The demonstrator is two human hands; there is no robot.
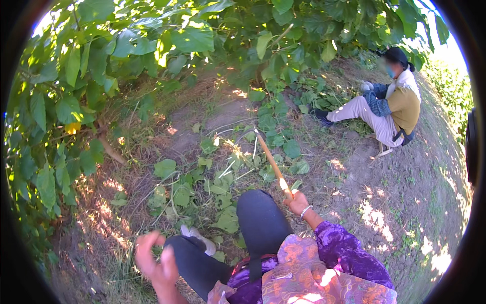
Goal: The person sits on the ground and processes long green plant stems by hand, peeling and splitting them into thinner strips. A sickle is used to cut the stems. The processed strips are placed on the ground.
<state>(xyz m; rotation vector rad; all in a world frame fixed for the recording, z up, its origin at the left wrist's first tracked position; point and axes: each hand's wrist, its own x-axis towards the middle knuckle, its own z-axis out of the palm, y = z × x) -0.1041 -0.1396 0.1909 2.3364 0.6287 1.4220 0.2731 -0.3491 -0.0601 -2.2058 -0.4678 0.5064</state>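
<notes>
In my right hand (297, 202) is the near end of a long wooden-handled tool (271, 159), apparently a sickle. It points away from me, over the ground beyond my right knee. At its far end a thin curved blade seems to bend to the left, though it blends into the grass. My left hand (157, 254) is raised beside my left knee, blurred, with its fingers apart and nothing in them. Cut leafy stems and broad green leaves (184, 193) lie on the ground before my feet. Several pale stem pieces (227, 168) are scattered among them.
Leafy branches (193, 38) hang low across the front and left. A bare trunk (110, 146) slants from the ground at left. To the right another person (404, 102) sits on a low stool (381, 151), beside a heap of leaves (326, 97). Dry soil slopes at right.
</notes>
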